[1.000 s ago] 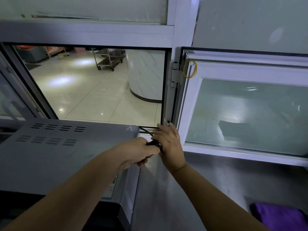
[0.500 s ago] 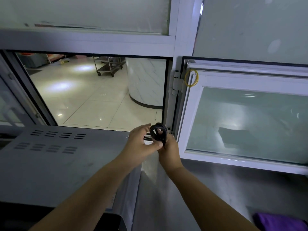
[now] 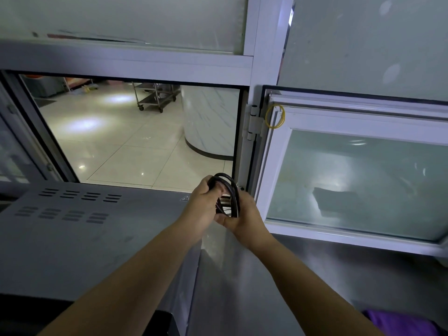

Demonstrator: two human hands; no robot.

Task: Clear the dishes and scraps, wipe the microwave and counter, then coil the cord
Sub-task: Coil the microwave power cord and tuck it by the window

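A black cord [image 3: 232,190] is looped into a small coil just past the back right corner of the grey microwave [image 3: 72,238]. My left hand [image 3: 202,207] grips the top of the loops with curled fingers. My right hand [image 3: 244,219] holds the bottom of the coil from below and behind. Where the cord runs past the coil is hidden by my hands. The steel counter [image 3: 315,282] lies beneath both forearms.
A purple cloth [image 3: 402,323] lies at the counter's near right edge. An open pass-through window [image 3: 135,132] sits behind the microwave, and a hinged glass pane [image 3: 358,180] stands to the right with a yellow rubber band [image 3: 275,116] on its frame.
The cord went from a bunch hidden between my hands to a raised, visible coil. Both hands lifted slightly, and the coil now shows larger loops.
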